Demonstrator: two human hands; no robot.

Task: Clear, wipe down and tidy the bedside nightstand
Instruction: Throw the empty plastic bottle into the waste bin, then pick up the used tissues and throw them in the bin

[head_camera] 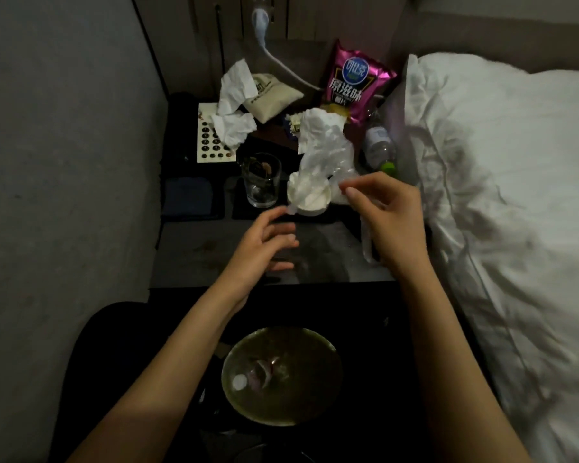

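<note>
Item: a round bin (281, 375) with a greenish liner, nearest us at the bottom of the view, on the floor in front of the nightstand; we see scraps and a small white disc inside.

Item: the nightstand (194, 255), a dark top between a grey wall on the left and the bed on the right. We note brownish stains on its bare front part.

Item: the left hand (264, 242), above the front of the top, fingers loosely spread; its thumb and fingertip pinch the lower corner of a thin clear plastic film (325, 155).

Item: the right hand (388, 215), fingers curled, pinching the other edge of the same film, a strip of which trails under the palm. The film rises crumpled between both hands.

Item: a small white cup (310, 200), just behind the left hand, with the film hanging over it.

Item: a clear glass (261, 182), just left of the cup, upright, with dark residue inside.

Item: a dark blue cloth (188, 198), folded flat at the left edge.

Item: a plastic bottle (378, 145) with a green cap, lying at the right edge beside the white pillow (502, 155).

Item: crumpled tissues (233, 105) on a white card with dark dots (208, 142).

Item: a beige cloth pouch (271, 95) and a pink snack bag (358, 81), farthest back, against the wall panel.
</note>
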